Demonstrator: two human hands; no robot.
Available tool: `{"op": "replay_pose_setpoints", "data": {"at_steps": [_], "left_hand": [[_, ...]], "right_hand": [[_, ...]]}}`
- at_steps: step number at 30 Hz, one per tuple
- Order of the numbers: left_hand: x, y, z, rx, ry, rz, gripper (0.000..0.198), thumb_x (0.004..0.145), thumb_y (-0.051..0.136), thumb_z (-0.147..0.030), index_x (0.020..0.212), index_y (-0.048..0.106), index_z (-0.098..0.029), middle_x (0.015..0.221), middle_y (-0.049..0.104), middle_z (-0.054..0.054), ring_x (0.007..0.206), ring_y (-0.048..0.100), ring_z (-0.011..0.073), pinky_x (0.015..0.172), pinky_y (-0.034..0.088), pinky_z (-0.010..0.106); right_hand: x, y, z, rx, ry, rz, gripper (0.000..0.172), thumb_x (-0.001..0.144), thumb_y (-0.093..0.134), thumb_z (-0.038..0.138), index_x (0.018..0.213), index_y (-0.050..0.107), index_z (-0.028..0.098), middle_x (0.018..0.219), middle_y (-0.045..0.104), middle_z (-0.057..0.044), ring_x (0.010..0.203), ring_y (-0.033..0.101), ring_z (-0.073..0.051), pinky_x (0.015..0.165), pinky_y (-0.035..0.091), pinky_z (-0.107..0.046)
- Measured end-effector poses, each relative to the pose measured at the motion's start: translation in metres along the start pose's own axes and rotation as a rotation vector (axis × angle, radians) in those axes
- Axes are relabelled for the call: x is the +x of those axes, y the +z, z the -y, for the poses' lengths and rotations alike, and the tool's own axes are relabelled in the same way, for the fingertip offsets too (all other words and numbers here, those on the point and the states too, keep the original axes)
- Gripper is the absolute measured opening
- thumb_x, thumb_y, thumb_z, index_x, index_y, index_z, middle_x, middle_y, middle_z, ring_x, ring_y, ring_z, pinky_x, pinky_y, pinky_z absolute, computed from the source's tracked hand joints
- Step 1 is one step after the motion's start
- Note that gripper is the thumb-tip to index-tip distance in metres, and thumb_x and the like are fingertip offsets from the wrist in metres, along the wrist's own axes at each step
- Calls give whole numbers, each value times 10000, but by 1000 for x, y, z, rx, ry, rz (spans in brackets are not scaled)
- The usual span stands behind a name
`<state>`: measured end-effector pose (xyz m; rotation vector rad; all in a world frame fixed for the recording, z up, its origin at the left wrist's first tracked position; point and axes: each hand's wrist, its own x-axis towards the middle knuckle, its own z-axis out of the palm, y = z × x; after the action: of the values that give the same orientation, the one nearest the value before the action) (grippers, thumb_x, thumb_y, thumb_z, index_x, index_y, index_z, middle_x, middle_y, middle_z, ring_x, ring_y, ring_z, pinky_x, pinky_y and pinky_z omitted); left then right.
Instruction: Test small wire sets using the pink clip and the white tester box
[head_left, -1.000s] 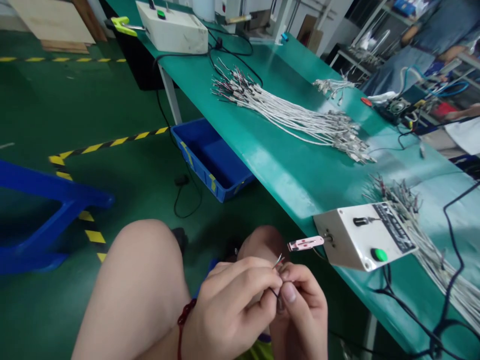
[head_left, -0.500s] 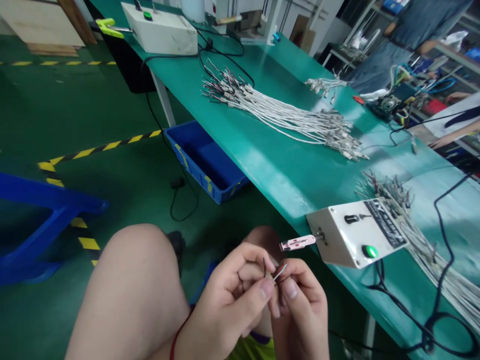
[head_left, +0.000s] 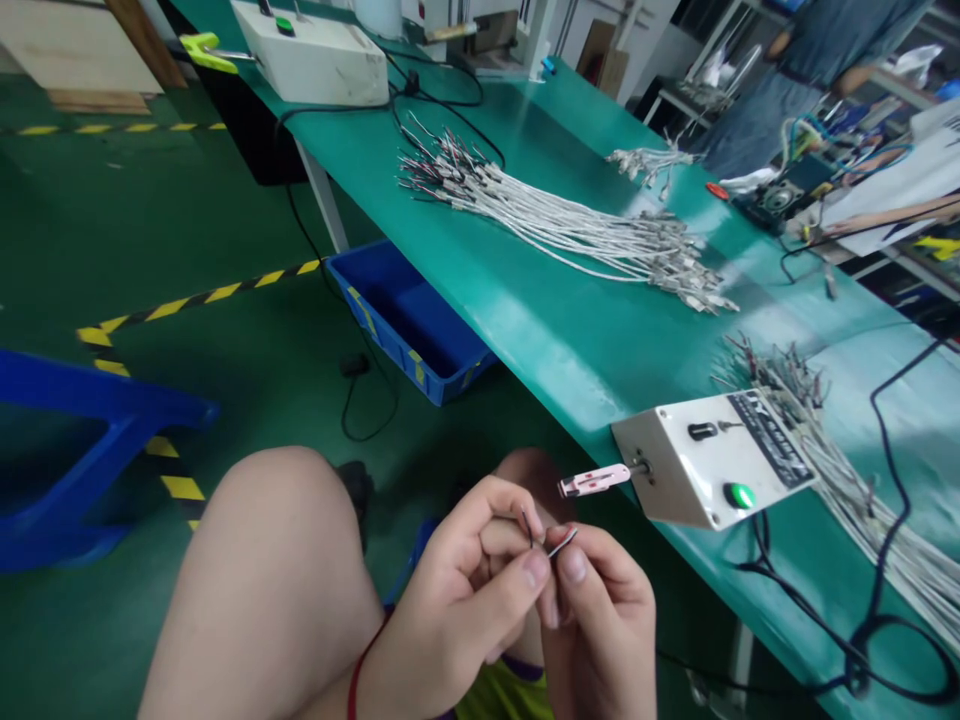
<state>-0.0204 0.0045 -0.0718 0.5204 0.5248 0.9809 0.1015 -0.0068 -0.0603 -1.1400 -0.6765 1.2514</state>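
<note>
The left hand (head_left: 457, 580) and right hand (head_left: 600, 625) are both closed, fingertips pinching two thin wire ends (head_left: 559, 543) above the knees (head_left: 285, 540), just left of one white box (head_left: 712, 460). The green bench (head_left: 540, 320) holds that box, a second box (head_left: 307, 65) and three wire bundles (head_left: 562, 225); one blue crate (head_left: 409, 320) sits below.

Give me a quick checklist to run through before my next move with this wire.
1. Thin wire held by left hand and right hand: ok, both hands are on it.
2. Pink clip on the white box: ok, nothing shows in it.
3. Green button on the box: cannot tell if it is lit.
4. Wire's bare tip: cannot tell, too small to judge.
5. Wire bundle behind the box: ok, it lies on the green bench.
</note>
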Motion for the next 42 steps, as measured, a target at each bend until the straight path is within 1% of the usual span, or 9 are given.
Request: {"op": "replay_pose_setpoints", "data": {"at_steps": [8, 15, 17, 20, 23, 29, 39, 42], "left_hand": [[0, -1, -1, -9, 2, 10, 232, 1065, 679, -408, 1072, 544, -220, 766, 689, -20, 450, 360, 7, 433, 269, 95], [0, -1, -1, -15, -31, 1, 242, 1056, 692, -406, 1053, 541, -217, 740, 666, -22, 445, 366, 12, 423, 275, 101], [1, -1, 0, -33, -38, 5, 238, 1056, 695, -402, 1055, 543, -219, 740, 659, -27, 454, 373, 13, 429, 283, 97], [1, 0, 1, -48, -33, 10, 226, 1054, 703, -386, 1049, 549, -220, 748, 658, -34, 470, 384, 11, 439, 290, 87], [1, 1, 1, -55, -26, 16, 210, 1058, 702, -370, 1050, 553, -221, 759, 674, -33, 487, 406, 11, 460, 314, 84], [1, 3, -2, -61, -28, 25, 233, 1052, 712, -375, 1029, 548, -211, 747, 671, -35, 491, 403, 8, 479, 333, 90], [1, 4, -3, -33, -44, 14, 250, 1045, 716, -394, 1036, 542, -215, 744, 675, -30, 477, 388, 19, 450, 307, 100], [0, 3, -2, -20, -74, 1, 263, 1042, 712, -416, 1042, 539, -218, 747, 658, -32, 473, 379, 22, 446, 296, 109]], "right_hand": [[3, 2, -1, 4, 18, -23, 94, 829, 877, 333, 802, 848, 248, 473, 576, 3, 400, 494, -96, 441, 460, -190], [1, 8, 1, 51, 58, -57, 142, 807, 899, 329, 762, 810, 227, 516, 573, 13, 391, 462, -65, 402, 403, -141], [0, 9, 1, 59, 64, -58, 166, 805, 902, 335, 753, 794, 220, 515, 567, 17, 393, 452, -62, 403, 405, -140], [-1, 7, 1, 66, 72, -59, 224, 816, 893, 341, 720, 744, 204, 508, 532, 32, 401, 424, -59, 405, 378, -138], [-3, 4, -1, 86, 111, -44, 304, 826, 885, 356, 680, 671, 196, 508, 485, 52, 412, 384, -63, 407, 333, -152], [-3, 0, -4, 100, 142, -30, 360, 854, 859, 369, 678, 593, 204, 533, 477, 61, 423, 379, -78, 416, 319, -182], [-6, -2, -3, 106, 169, -9, 395, 871, 848, 393, 687, 553, 207, 512, 465, 74, 414, 383, -77, 426, 297, -188], [-5, -7, -10, 112, 164, -12, 396, 869, 851, 393, 693, 551, 204, 523, 477, 70, 425, 389, -73, 434, 288, -183]]}}
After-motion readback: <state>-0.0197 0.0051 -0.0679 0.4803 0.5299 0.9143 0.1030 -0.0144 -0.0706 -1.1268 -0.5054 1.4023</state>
